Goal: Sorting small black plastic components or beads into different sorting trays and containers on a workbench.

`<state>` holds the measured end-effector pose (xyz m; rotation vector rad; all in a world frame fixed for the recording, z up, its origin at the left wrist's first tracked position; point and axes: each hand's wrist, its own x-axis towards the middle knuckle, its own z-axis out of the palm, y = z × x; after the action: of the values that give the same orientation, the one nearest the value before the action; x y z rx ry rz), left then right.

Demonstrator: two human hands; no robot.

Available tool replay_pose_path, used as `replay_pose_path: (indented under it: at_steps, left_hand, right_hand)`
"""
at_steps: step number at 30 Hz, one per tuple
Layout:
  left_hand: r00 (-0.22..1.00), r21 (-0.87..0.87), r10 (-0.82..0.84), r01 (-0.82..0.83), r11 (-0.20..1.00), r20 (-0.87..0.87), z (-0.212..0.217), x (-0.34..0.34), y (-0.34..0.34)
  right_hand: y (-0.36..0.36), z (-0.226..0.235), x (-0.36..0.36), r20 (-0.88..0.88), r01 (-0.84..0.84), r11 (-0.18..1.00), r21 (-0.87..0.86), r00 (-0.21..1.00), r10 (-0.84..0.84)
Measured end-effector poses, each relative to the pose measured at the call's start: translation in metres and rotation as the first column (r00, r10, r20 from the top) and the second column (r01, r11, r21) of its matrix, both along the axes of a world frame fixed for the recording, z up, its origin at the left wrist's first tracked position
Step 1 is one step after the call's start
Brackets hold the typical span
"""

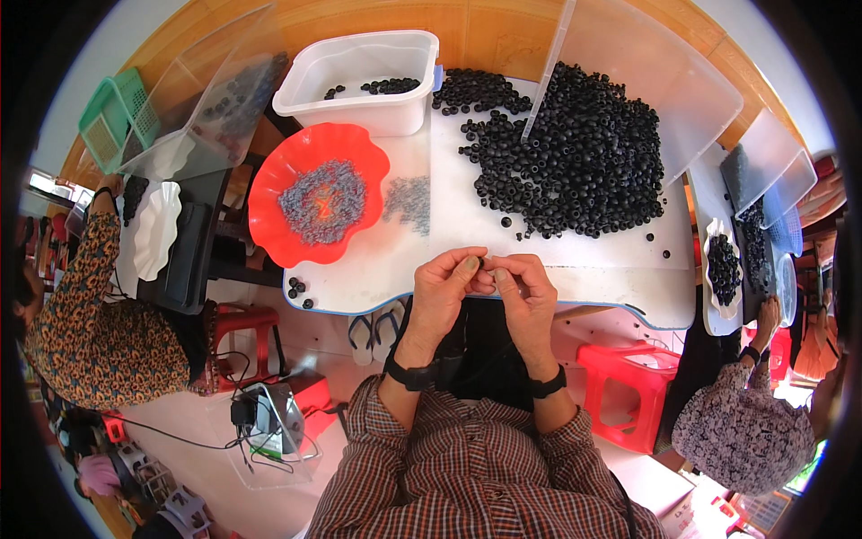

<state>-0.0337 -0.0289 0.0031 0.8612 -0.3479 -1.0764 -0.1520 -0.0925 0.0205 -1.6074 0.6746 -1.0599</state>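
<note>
My left hand [446,289] and my right hand [523,286] meet at the near edge of the white table [467,225], fingertips pinched together around a small black ring [482,261]. Which hand bears it is hard to tell; both touch it. A big heap of black rings [584,153] lies on the table beyond my right hand. A red wavy dish [316,193] with small grey metal parts sits beyond my left hand, and a loose patch of the same grey parts [411,199] lies beside it.
A white tub [359,81] with a few black rings stands at the back. Clear plastic bins [202,99] flank the table. A person in a patterned top [90,314] sits at left, another [745,422] at right. Red stools [628,386] stand below.
</note>
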Motion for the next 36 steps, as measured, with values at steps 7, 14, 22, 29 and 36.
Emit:
replay_pose_path:
  at_steps: [7,14,22,29,36]
  left_hand:
    - [0.989,-0.132,-0.064,0.046,0.990,-0.131,-0.012,0.011,0.004]
    - [0.974,-0.171,-0.067,0.029,0.985,-0.218,-0.011,0.012,0.005]
    - [0.926,-0.248,-0.121,0.031,0.968,-0.358,-0.005,0.004,0.005]
    - [0.924,-0.248,-0.119,0.028,0.968,-0.362,0.009,-0.002,0.005]
    - [0.970,-0.202,-0.062,0.014,0.979,-0.234,0.010,-0.016,0.004]
  right_hand:
    - [-0.001,-0.010,0.000,-0.008,0.037,0.998,0.059,0.999,-0.036]
    - [-0.001,-0.014,0.001,-0.006,0.052,0.997,0.059,0.999,-0.052]
    - [0.000,-0.013,0.000,-0.010,0.028,0.996,0.082,1.000,-0.027]
    - [0.011,0.012,0.003,0.091,-0.079,0.993,0.091,0.993,0.070]
    - [0.015,0.011,0.001,0.049,-0.068,0.995,0.067,0.997,0.065]
